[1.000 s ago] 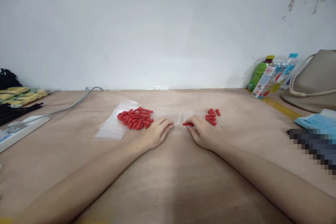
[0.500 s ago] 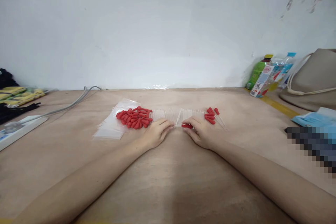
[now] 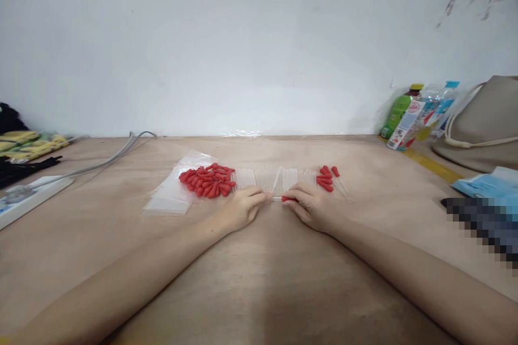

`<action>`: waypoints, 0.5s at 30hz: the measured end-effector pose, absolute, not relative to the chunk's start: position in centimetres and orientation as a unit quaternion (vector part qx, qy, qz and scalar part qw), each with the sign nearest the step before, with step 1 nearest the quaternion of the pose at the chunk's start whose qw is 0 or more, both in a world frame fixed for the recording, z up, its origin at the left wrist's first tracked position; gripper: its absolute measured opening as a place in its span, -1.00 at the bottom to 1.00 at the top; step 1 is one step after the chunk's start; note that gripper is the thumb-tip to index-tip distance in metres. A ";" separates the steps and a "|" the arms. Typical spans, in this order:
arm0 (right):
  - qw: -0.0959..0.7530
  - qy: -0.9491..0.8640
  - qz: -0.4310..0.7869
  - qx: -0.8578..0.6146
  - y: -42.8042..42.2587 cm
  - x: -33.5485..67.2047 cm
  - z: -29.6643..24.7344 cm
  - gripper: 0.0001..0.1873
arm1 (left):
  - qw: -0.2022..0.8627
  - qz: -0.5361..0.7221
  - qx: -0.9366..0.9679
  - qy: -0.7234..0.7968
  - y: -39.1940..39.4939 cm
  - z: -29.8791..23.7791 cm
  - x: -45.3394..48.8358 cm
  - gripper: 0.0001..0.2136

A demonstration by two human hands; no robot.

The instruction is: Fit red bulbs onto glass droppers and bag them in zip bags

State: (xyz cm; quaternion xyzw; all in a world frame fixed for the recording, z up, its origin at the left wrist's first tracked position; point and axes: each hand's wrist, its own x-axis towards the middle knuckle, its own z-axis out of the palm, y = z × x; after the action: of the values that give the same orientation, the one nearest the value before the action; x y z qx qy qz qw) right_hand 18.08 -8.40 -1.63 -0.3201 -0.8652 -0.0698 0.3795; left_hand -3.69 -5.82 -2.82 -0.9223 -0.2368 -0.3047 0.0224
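My left hand (image 3: 245, 208) pinches a thin clear glass dropper tube (image 3: 277, 199) low over the table. Opposite it, my right hand (image 3: 311, 206) grips a red rubber dropper bulb (image 3: 288, 199), whose mouth faces the tube's end. Whether the tube sits inside the bulb I cannot tell. Behind both hands lies a row of clear glass tubes (image 3: 259, 175). A heap of red rubber bulbs (image 3: 208, 180) is left of the row. To the right, several droppers with red bulbs (image 3: 325, 183) lie, some with their glass stems showing.
Clear plastic bags (image 3: 172, 194) lie under and beside the bulb heap. At far left are a white power strip (image 3: 44, 194) and grey cable (image 3: 109, 160). Bottles (image 3: 400, 113), a grey drawstring bag (image 3: 485, 124) and a blue packet (image 3: 489, 186) are at right. A wall (image 3: 259, 48) rises behind.
Both hands have shifted slightly toward me, with the glass tube and red bulb between them. The left fingers have moved a little closer to the bulb.
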 end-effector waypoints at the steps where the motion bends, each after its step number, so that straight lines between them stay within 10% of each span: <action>1: 0.370 -0.866 -0.073 -0.327 -8.5 18.1 -1.6 -0.79 | 0.037 -0.298 -0.924 -0.235 -5.8 -2.8 -3.7 -0.72; 15: 0.378 -0.877 -0.086 -0.283 -7.6 18.3 -2.6 -0.82 | 0.045 -0.274 -0.926 -0.257 -6.1 -2.7 -3.4 -0.75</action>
State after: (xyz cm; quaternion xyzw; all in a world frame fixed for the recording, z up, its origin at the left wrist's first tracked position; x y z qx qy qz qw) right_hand 18.33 -7.61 -2.65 -0.2834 -0.8771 -0.0856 0.3782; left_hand -3.37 -6.08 -2.73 -0.9258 -0.2568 -0.2738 0.0447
